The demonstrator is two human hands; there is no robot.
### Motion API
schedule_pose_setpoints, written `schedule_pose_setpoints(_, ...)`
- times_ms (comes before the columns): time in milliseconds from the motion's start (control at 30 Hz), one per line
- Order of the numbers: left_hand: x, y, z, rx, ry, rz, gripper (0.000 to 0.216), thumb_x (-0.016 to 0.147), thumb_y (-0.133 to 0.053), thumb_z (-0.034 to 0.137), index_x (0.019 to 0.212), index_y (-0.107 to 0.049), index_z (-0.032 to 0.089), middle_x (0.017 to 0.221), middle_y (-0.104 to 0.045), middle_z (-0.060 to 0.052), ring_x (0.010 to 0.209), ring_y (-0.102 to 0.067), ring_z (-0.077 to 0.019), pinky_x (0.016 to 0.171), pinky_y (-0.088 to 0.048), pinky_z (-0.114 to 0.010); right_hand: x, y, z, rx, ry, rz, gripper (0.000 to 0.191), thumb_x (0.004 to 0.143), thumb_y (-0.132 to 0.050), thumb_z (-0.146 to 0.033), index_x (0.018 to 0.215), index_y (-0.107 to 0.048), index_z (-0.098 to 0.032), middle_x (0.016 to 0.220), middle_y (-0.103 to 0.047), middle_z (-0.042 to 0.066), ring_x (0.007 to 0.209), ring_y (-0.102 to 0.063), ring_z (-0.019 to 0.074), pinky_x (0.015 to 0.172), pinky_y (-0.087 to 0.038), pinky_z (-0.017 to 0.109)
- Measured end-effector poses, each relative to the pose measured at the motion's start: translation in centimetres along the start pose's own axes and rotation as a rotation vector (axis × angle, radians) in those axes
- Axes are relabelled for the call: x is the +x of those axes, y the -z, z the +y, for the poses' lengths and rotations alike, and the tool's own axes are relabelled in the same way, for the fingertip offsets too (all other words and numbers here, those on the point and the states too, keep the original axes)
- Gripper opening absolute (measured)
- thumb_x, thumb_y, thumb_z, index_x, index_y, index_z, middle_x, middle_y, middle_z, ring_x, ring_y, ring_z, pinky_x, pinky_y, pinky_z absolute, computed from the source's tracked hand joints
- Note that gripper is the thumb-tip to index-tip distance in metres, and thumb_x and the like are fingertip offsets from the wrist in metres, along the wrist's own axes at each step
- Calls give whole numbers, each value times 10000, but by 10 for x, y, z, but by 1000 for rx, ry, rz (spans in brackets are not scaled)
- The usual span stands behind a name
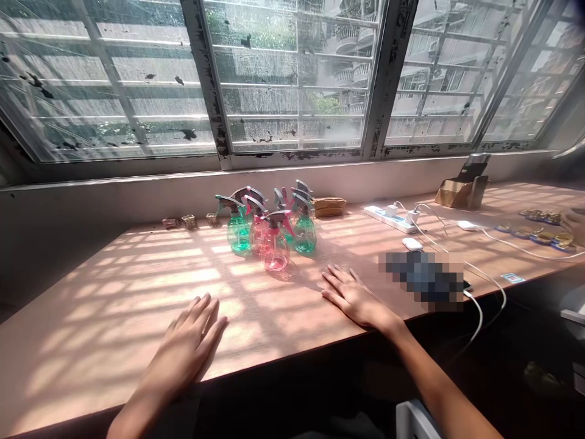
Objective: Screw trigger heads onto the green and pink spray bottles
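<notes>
Both of my hands lie flat on the bench (114, 317), palms down, fingers spread and holding nothing. My left hand (189, 341) rests near the front edge, in the striped sunlight. My right hand (351, 296) lies a little further in, with its fingertips pointing toward a cluster of small spray bottles (269, 228). That cluster stands upright just beyond my right hand, apart from it. The nearest is a pink bottle (275, 249), with another pink one and several green bottles (238, 235) packed close behind it, all with grey trigger heads.

To the right of my right hand a dark device (425, 277) lies near the bench edge, blurred so I cannot tell what it is. A white cable (484, 286) loops past it and over the edge. Further back sit a white power strip (390, 218) with plugs in it and a small cardboard stand (464, 189). Three little pots (189, 222) stand left of the bottles by the wall. At the far right another person's hand (574, 224) touches small round items (543, 235). Behind everything runs a barred, grimy window (292, 79).
</notes>
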State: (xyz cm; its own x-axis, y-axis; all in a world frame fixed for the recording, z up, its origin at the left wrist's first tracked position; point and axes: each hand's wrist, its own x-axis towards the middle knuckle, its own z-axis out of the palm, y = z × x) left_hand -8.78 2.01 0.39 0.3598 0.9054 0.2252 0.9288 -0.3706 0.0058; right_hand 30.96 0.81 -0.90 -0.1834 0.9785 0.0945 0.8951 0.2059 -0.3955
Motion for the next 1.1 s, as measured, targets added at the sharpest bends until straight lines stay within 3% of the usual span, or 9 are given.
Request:
schedule_pose_setpoints(500, 2, -5, -7, 87, -52, -15, 618, 983, -306, 503, 1442, -479, 126, 1537, -445, -139, 1488, -278, -333, 1152, -333, -496, 0, 1, 1, 18, -2, -2, 679, 989, -312, -620, 1534, -352, -217, 1639, -252, 80, 1527, -140, 230, 1235, -24, 453)
schedule_pose_setpoints(867, 0, 10, 8, 26, 78, -91, 652, 981, -252, 540, 1464, -450, 149, 1595, -352, -112, 1506, -239, -299, 1169, -307, -469, 0, -3, 6, 5, 6, 11, 702, 977, -301, -651, 1533, -356, -226, 1635, -272, 71, 1523, -161, 249, 1237, -56, 473)
schedule_pose_setpoints(1100, 0, 7, 7, -4, 71, -51, 632, 978, -297, 534, 1440, -484, 146, 1576, -386, -125, 1493, -270, -317, 1162, -321, -484, -1, -1, 3, 3, -14, -11, 703, 980, -310, -635, 1528, -365, -198, 1635, -265, 114, 1520, -173, 267, 1234, -75, 493)
